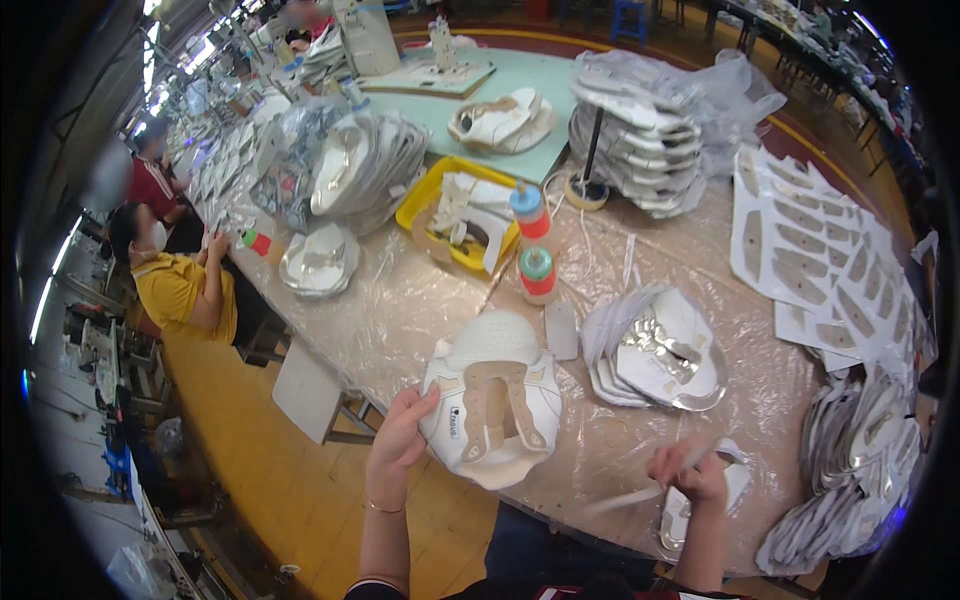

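My left hand (402,432) is closed on the left edge of a white shoe upper (492,340), thumb on top. The upper is spread open above the table's near edge, its tan lining and eyelet rows showing. To the right, my right hand (692,470) is closed around a pale, narrow strip-like piece (630,499), smeared by motion; its exact kind cannot be told. Beneath that hand lie white shoe parts (675,520), partly hidden by it. Beyond it sits a stack of white uppers with silver parts (655,350).
Bottles with blue (530,208) and green (537,275) tops stand by a yellow tray (410,205) of parts. Piled uppers (640,140), cut-piece sheets (800,240) and stacked parts (850,460) line the right. A co-worker in yellow (185,290) is at the left.
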Tool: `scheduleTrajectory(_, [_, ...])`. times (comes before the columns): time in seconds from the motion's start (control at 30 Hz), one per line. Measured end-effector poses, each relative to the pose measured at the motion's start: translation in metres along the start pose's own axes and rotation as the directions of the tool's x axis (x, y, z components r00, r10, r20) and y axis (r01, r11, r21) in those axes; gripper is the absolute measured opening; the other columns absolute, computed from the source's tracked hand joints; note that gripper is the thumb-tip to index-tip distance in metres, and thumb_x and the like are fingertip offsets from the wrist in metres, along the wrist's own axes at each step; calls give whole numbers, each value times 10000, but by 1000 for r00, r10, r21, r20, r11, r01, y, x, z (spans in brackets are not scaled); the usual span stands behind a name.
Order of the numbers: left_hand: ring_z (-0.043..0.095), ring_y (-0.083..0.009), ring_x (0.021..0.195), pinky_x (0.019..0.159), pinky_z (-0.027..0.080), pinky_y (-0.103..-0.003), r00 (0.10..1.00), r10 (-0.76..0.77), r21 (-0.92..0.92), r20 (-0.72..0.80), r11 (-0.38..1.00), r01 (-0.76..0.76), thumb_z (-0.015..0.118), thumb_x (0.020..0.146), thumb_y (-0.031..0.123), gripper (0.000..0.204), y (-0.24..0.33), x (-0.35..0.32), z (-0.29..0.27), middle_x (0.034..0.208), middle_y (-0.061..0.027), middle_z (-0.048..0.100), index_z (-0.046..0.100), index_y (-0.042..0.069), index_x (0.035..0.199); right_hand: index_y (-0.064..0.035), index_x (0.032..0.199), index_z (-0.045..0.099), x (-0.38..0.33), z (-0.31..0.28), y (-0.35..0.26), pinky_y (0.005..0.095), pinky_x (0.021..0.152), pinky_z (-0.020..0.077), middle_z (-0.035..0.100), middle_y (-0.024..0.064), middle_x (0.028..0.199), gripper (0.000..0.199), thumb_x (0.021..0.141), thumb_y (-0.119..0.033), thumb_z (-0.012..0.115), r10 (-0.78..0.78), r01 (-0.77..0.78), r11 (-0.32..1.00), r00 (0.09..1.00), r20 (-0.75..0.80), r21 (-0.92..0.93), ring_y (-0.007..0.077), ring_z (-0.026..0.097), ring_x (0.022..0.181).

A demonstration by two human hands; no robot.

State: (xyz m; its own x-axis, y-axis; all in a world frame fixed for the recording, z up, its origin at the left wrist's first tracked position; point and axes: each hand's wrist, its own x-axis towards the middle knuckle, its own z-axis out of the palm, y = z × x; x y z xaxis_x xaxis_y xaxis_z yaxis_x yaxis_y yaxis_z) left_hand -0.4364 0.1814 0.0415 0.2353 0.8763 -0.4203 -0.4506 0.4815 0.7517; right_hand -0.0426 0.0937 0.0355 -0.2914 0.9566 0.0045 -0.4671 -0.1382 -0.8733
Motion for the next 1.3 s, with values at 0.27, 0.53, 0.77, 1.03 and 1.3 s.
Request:
scheduleTrajectory(0.27, [670, -117, 878, 792, 547, -269, 966, 249, 238, 67, 936, -258, 577, 975, 189, 300, 162, 58, 15, 1050, -81, 690, 593, -40, 1168, 17, 830, 675, 18, 42, 61, 379, 558, 441, 592, 105, 603, 384, 864, -365, 672, 318, -568, 456, 823, -470, -685, 197, 557, 562])
scheduleTrajectory(0.53, [666, -197, 966, 846, 555, -348, 963, 233, 239, 135, 936, -260, 500, 1008, 239, 346, 324, 234, 55, 1150, -117, 652, 549, -21, 1231, 4, 842, 685, 30, 26, 114, 418, 594, 463, 626, 172, 660, 417, 822, -412, 681, 311, -662, 485, 742, -594, -572, 304, 603, 607])
scheduleTrajectory(0.77, [690, -206, 890, 774, 571, -335, 917, 278, 329, 288, 870, -367, 511, 997, 344, 412, 368, 405, 109, 1082, -124, 681, 583, -4, 1204, 18, 893, 700, 38, -10, 156, 368, 599, 472, 652, 144, 663, 431, 796, -401, 723, 316, -840, 328, 528, -788, -432, 234, 613, 594])
scheduleTrajectory(1.03, [515, -374, 1232, 1003, 411, -474, 650, 758, 998, 62, -31, -59, 561, 893, 524, 632, 269, 539, 83, 1207, -256, 605, 611, -16, 1217, 17, 904, 700, 76, -17, 150, 365, 599, 474, 651, 142, 659, 435, 796, -404, 723, 302, -892, 275, 434, -849, -358, 231, 616, 595])
scheduleTrajectory(1.3, [443, -429, 1272, 949, 458, -479, 655, 534, 832, 534, -472, -294, 766, 762, 222, 864, 201, 501, 67, 1487, -236, 323, 279, 85, 1462, 16, 915, 700, 74, -13, 151, 361, 599, 477, 649, 140, 656, 440, 795, -406, 722, 316, -906, 274, 401, -860, -322, 229, 619, 596])
